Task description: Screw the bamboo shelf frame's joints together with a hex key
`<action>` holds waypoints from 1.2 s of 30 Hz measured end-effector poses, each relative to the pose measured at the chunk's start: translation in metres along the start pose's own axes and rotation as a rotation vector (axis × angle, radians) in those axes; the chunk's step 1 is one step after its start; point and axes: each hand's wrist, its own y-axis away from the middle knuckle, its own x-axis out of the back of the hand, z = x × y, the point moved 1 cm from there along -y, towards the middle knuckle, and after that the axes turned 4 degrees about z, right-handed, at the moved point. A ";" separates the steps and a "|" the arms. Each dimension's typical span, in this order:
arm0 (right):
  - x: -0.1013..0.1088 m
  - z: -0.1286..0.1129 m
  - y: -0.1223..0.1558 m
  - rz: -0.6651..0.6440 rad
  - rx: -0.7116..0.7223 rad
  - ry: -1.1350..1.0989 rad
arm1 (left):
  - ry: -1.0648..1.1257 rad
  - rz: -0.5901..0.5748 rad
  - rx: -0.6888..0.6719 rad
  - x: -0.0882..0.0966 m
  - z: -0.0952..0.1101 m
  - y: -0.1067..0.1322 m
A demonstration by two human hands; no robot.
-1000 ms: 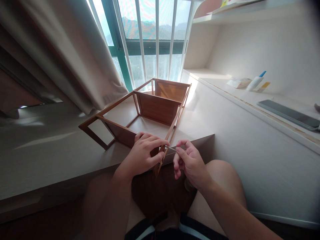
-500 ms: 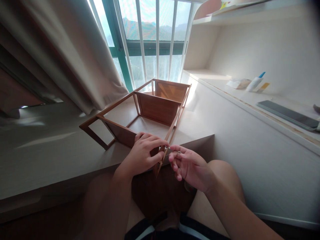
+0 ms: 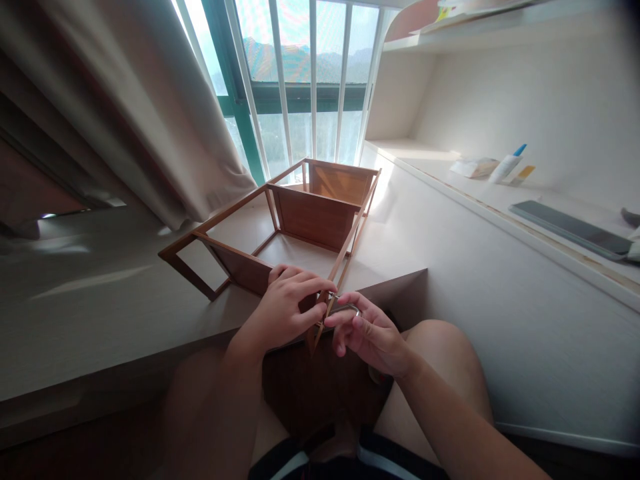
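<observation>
No words or numbers can be read anywhere. The tube [image 3: 505, 165] and the packets [image 3: 469, 167] on the far right ledge are too small and blurry to show any letters or brand names.

brown wooden rack [image 3: 310, 217], green window frame [image 3: 240, 107], beige curtain [image 3: 150, 113], white ledge [image 3: 450, 220].

Daylight pours in through the far window [image 3: 300, 73], pretty blown out there, with a glare patch on the white ledge [image 3: 425, 150] at far right. Near stuff sits in dim shadow. The curtain [image 3: 125, 100] on the left looks soft, and the edges bend fisheye-style.
</observation>
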 end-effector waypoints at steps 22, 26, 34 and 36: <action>0.006 -0.011 -0.007 0.326 0.269 0.290 | 0.005 -0.008 0.010 0.000 0.000 0.000; 0.002 -0.012 -0.010 0.248 0.040 -0.010 | 0.006 -0.004 0.012 0.000 0.001 0.000; 0.008 0.000 -0.012 0.411 0.276 0.152 | 0.017 -0.002 0.012 0.000 0.001 0.000; 0.012 0.003 -0.011 0.487 0.377 0.353 | 0.017 0.002 0.010 0.000 0.001 0.000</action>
